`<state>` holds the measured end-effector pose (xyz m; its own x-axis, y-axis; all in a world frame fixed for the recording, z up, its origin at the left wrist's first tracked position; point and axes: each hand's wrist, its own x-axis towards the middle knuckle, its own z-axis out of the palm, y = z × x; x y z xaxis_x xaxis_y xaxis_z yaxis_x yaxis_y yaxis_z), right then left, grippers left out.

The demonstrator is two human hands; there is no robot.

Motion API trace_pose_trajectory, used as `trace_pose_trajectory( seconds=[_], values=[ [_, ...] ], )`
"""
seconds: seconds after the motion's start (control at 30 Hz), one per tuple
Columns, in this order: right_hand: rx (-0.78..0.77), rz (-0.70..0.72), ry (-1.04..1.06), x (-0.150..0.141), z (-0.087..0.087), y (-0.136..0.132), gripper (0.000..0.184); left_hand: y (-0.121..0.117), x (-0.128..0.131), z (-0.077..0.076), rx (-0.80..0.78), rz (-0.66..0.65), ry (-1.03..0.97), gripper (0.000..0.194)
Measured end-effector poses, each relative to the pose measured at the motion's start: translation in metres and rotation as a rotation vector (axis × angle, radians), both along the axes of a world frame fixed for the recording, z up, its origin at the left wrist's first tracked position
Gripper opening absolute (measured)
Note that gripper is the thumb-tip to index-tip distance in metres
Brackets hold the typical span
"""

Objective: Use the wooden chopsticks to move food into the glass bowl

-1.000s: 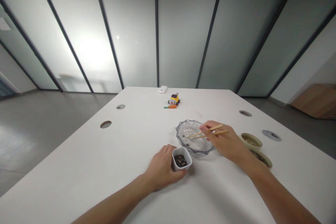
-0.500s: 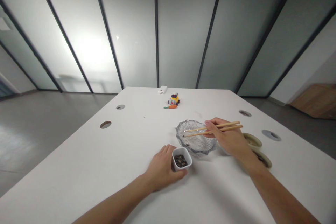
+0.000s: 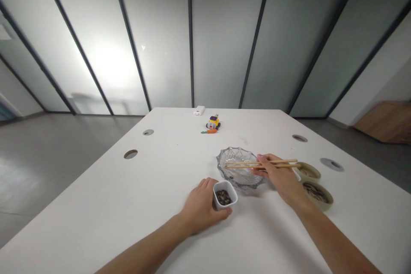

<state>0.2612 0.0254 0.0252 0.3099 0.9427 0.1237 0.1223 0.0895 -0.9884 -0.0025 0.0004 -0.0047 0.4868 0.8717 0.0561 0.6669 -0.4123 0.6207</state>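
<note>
Chopsticks [image 3: 261, 164] now lie nearly level across the cut-glass bowl [image 3: 240, 173], their tips reaching over its far-left rim; a second ago they slanted down into the bowl, tips low near its floor. The right hand [image 3: 278, 175] pinches the wooden pair about midway, fingers curled closed around them, and it has drawn back toward the right rim of the bowl compared with the earlier frames, where it hung over the bowl's middle. Whether anything is caught between the tips is too small to tell.

The left hand [image 3: 201, 206] has not moved: it rests on the white table [image 3: 135, 205] with fingers loosely wrapped round the near-left side of a small white square cup [image 3: 225, 194] that holds dark seeds, possibly sunflower seeds. That cup stands just in front of the glass bowl, close to it but seemingly apart.

Right of the bowl sit two round beige dishes [image 3: 315, 193], one behind the other; the nearer one, more exposed than before because the forearm has shifted, shows dark bits inside. Well beyond the bowl, near the table's far edge, stand a yellow toy car [image 3: 213, 121], an orange toy carrot [image 3: 209, 131] just before it, and a white power bank [image 3: 199, 110].
</note>
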Motion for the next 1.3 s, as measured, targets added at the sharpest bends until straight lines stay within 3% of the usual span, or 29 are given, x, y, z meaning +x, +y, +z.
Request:
trace_pose_trajectory(
  seconds=[0.23, 0.6, 0.97, 1.3],
  values=[
    [0.006, -0.112, 0.052, -0.009, -0.015, -0.026, 0.027, 0.0, 0.0, 0.003, 0.002, -0.008, -0.028, 0.037],
    [0.041, -0.117, 0.091, -0.009, -0.021, -0.027, 0.023, 0.0, 0.0, 0.003, -0.01, 0.0, -0.022, 0.035],
    [-0.032, -0.099, -0.034, -0.009, -0.017, -0.03, 0.027, 0.0, 0.001, 0.004, -0.005, 0.002, -0.031, 0.035],
    [0.025, -0.122, -0.105, 0.0, -0.026, -0.028, 0.027, 0.001, 0.0, 0.002, -0.015, 0.001, -0.02, 0.035]
  ],
)
